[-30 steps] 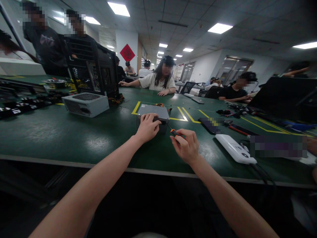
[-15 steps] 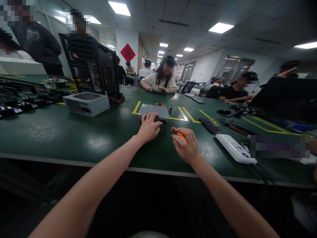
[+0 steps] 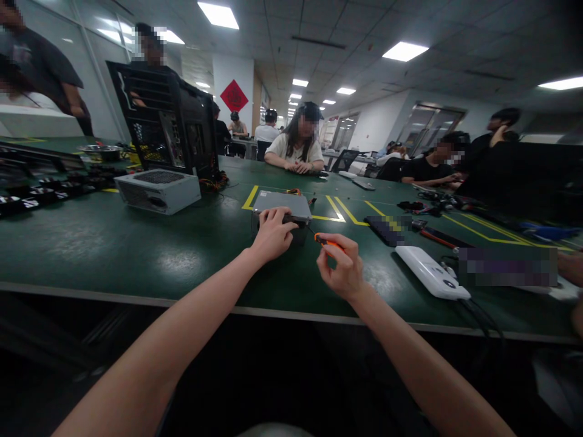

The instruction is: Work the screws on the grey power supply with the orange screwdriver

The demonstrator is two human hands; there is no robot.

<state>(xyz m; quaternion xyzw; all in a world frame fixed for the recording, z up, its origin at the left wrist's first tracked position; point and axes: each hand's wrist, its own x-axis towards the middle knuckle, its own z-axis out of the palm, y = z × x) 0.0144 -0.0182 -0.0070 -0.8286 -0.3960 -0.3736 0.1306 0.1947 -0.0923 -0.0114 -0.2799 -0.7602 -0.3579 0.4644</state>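
Just beyond and touching the left hand sits a grey box.

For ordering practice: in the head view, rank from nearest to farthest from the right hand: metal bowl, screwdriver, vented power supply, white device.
1. Screwdriver, in the right hand.
2. White device, to the hand's right.
3. Vented power supply, on the left.
4. Metal bowl, farther left and back.
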